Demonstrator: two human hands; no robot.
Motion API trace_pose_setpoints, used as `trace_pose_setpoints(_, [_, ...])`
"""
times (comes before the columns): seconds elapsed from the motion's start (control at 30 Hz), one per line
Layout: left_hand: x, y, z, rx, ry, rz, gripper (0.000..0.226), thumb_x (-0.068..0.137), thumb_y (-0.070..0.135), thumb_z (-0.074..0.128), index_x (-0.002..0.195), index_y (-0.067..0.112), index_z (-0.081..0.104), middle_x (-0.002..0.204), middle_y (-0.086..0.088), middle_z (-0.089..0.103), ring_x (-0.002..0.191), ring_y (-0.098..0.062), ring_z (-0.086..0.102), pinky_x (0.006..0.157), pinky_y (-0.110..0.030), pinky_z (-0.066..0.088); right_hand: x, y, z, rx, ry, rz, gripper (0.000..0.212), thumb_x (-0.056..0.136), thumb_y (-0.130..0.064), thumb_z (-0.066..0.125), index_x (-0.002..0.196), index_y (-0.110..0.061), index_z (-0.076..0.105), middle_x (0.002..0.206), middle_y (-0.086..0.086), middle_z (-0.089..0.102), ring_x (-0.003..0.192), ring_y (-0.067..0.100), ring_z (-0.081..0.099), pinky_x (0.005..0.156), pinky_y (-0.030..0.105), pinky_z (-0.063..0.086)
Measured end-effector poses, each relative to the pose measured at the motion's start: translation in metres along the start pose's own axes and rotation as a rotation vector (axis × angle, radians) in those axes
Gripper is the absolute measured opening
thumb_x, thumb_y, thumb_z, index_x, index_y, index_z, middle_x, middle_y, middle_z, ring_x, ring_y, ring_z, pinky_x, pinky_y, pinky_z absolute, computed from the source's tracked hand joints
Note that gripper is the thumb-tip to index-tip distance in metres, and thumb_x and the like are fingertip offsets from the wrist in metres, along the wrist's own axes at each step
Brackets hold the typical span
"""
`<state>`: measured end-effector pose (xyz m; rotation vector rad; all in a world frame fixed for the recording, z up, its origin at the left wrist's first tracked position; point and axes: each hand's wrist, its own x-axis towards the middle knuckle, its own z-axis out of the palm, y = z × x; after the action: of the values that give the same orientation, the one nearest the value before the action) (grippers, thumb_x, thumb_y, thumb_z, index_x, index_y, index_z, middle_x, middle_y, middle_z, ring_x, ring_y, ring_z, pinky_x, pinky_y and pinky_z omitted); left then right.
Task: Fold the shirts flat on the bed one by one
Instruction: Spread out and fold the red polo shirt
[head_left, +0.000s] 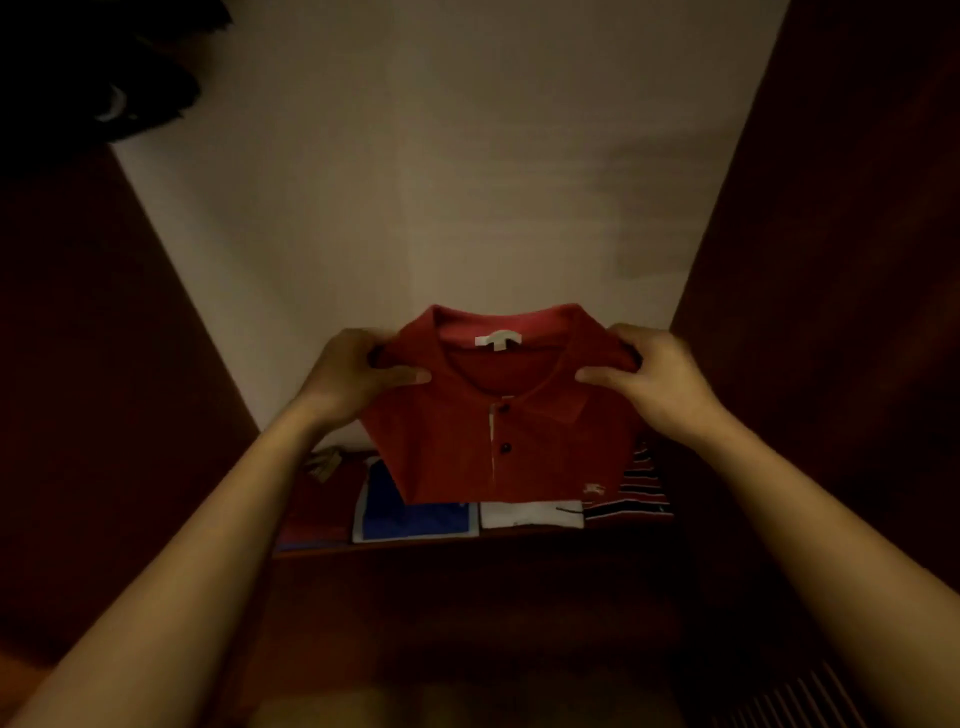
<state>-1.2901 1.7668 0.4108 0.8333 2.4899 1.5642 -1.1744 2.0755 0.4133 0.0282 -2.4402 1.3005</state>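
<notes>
Clothes lie folded in a row along the shelf (467, 545): a dark red garment (322, 512) at its left end, then a blue shirt (415, 514), a white shirt (524, 513) and a striped shirt (641, 488) at its right end. The held shirt covers the far parts of the blue and white ones. A dark shape (104, 78) hangs at the upper left, too dim to identify. The light is low; wooden side panels (104, 364) close in a pale back wall (441, 182). The red polo shirt (493, 441), folded, is held upright in front of the row with its collar uppermost and its buttons facing the camera; whether its lower edge touches the clothes cannot be told. The left hand (348, 379) and right hand (654, 379) each pinch a shoulder beside the collar, thumbs on the front, the other fingers (631, 343) curled behind.
</notes>
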Motion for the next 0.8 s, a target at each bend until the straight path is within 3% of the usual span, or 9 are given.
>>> trace_pose_setpoints(0.1, [0.054, -0.028, 0.017, -0.038, -0.010, -0.022, 0.024, 0.078, 0.024, 0.083, 0.099, 0.015, 0.075, 0.090, 0.003, 0.077, 0.083, -0.016, 0.074, 0.068, -0.023, 0.059, 0.039, 0.040, 0.005, -0.049, 0.034, 0.030, 0.020, 0.080, -0.030, 0.082, 0.076, -0.031, 0.062, 0.071, -0.011, 0.067, 0.064, -0.005, 0.063, 0.053, 0.008, 0.043])
trace_pose_setpoints(0.27, [0.147, -0.109, 0.055, -0.046, -0.055, -0.084, 0.032, 0.074, 0.033, 0.083, 0.095, 0.011, 0.076, 0.090, -0.001, 0.077, 0.085, -0.021, 0.073, 0.076, -0.033, 0.061, 0.111, 0.137, 0.028, -0.003, 0.004, 0.132, 0.017, 0.079, -0.028, 0.082, 0.086, -0.033, 0.067, 0.080, -0.015, 0.072, 0.073, -0.001, 0.068, 0.059, 0.012, 0.051])
trace_pose_setpoints(0.37, [0.202, -0.175, 0.087, -0.033, -0.087, -0.175, 0.033, 0.072, 0.035, 0.085, 0.094, 0.012, 0.077, 0.088, 0.001, 0.076, 0.083, -0.016, 0.072, 0.077, -0.028, 0.057, 0.151, 0.209, 0.050, 0.008, -0.019, 0.186, 0.019, 0.075, -0.034, 0.082, 0.087, -0.030, 0.067, 0.079, -0.012, 0.071, 0.072, 0.001, 0.069, 0.058, 0.014, 0.053])
trace_pose_setpoints(0.47, [0.242, -0.246, 0.124, -0.009, -0.131, -0.212, 0.027, 0.077, 0.026, 0.084, 0.100, 0.012, 0.077, 0.095, -0.003, 0.077, 0.090, -0.020, 0.072, 0.088, -0.042, 0.057, 0.175, 0.291, 0.078, 0.047, -0.071, 0.275, 0.031, 0.070, -0.040, 0.080, 0.093, -0.022, 0.070, 0.086, -0.007, 0.074, 0.078, 0.008, 0.072, 0.066, 0.021, 0.058])
trace_pose_setpoints(0.57, [0.260, -0.313, 0.165, 0.003, -0.184, -0.291, 0.026, 0.077, 0.018, 0.084, 0.099, 0.006, 0.076, 0.094, -0.011, 0.076, 0.090, -0.029, 0.072, 0.089, -0.052, 0.056, 0.178, 0.372, 0.106, 0.050, -0.158, 0.346, 0.031, 0.073, -0.033, 0.082, 0.099, -0.018, 0.071, 0.090, -0.005, 0.075, 0.083, 0.011, 0.072, 0.072, 0.027, 0.060])
trace_pose_setpoints(0.63, [0.257, -0.350, 0.192, -0.025, -0.229, -0.354, 0.031, 0.072, 0.023, 0.085, 0.099, 0.009, 0.077, 0.093, -0.007, 0.077, 0.088, -0.024, 0.073, 0.089, -0.050, 0.057, 0.170, 0.419, 0.119, 0.069, -0.236, 0.391, 0.034, 0.072, -0.029, 0.083, 0.103, -0.020, 0.072, 0.095, -0.008, 0.074, 0.089, 0.007, 0.071, 0.078, 0.024, 0.058])
trace_pose_setpoints(0.73, [0.251, -0.394, 0.228, -0.064, -0.319, -0.387, 0.048, 0.067, 0.040, 0.081, 0.110, 0.019, 0.075, 0.105, -0.002, 0.075, 0.096, -0.020, 0.072, 0.087, -0.044, 0.059, 0.159, 0.478, 0.127, 0.140, -0.324, 0.483, 0.039, 0.068, -0.030, 0.085, 0.105, -0.023, 0.072, 0.096, -0.010, 0.075, 0.089, 0.005, 0.071, 0.072, 0.018, 0.057])
trace_pose_setpoints(0.8, [0.256, -0.421, 0.247, -0.086, -0.357, -0.392, 0.035, 0.072, 0.045, 0.078, 0.103, 0.028, 0.077, 0.103, 0.002, 0.075, 0.092, -0.017, 0.073, 0.080, -0.036, 0.061, 0.160, 0.516, 0.134, 0.213, -0.325, 0.529, 0.040, 0.066, -0.032, 0.085, 0.103, -0.021, 0.073, 0.094, -0.009, 0.076, 0.084, 0.010, 0.074, 0.065, 0.019, 0.057])
